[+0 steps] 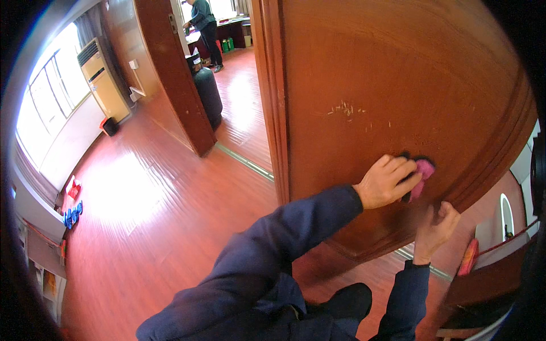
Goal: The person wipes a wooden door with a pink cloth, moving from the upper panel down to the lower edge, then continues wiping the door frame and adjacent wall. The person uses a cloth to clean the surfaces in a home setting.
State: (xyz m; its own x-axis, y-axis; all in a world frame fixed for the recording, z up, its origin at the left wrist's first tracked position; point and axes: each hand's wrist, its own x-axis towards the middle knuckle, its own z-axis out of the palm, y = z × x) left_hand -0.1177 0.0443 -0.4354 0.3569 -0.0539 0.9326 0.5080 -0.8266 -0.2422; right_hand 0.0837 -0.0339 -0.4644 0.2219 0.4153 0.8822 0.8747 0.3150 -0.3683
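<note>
My left hand (388, 181) grips a bunched pink cloth (424, 170) with dark parts around it, against the face of a brown wooden door (362, 76). Its fingers cover much of the cloth. Pale scratches (347, 108) mark the door panel above and to the left of the hand. Below the cloth, near the door's lower moulding, is my right hand (437, 232). Its fingers are half curled and partly blurred, with thumb and fingers apart and nothing visible between them. Dark blue sleeves cover both arms.
A metal floor track (245, 162) crosses the doorway, beside a wooden door jamb (179, 85). Beyond it stand a dark bin (207, 98) and a person (207, 30) by a desk. A floor-standing air conditioner (103, 81), a small bin (110, 126) and blue slippers (73, 214) are to the left.
</note>
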